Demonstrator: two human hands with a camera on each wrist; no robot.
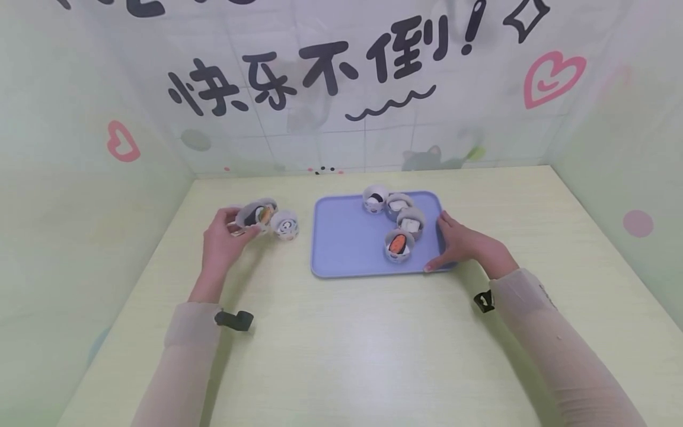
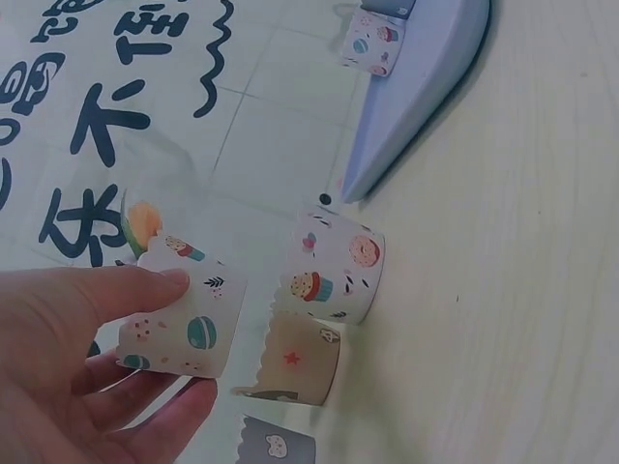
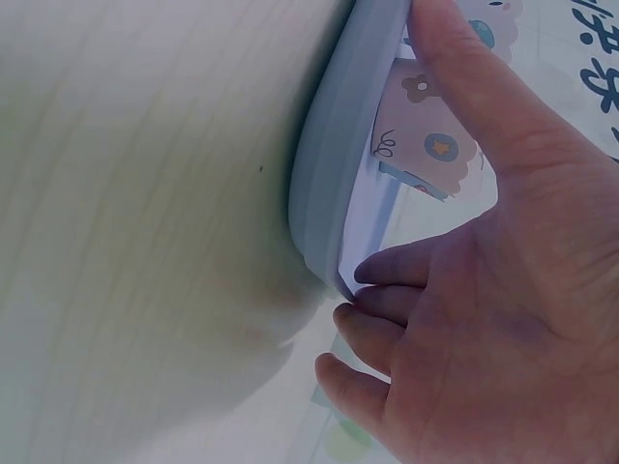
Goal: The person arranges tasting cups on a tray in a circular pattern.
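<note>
On the left of the table, my left hand [image 1: 221,243] holds a patterned paper baking cup [image 2: 198,314] between thumb and fingers. An orange-topped piece [image 2: 144,222] shows above its rim. Close beside it stand a white cup with cupcake prints [image 2: 340,266], a tan cup [image 2: 302,358] and a grey cup [image 2: 280,447]. My right hand [image 1: 461,242] rests at the right end of the blue tray [image 1: 341,237], thumb at the near rim and fingertips against the side rim. Several cups with sushi-like pieces stand on the tray, one holding an orange-topped piece [image 1: 397,244].
Behind the tray's cups, a white-and-black piece [image 1: 376,200] sits in the farthest cup. The light wooden table [image 1: 341,344] reaches back to a printed wall sheet [image 1: 320,142] with large lettering. Similar sheets hang at both sides.
</note>
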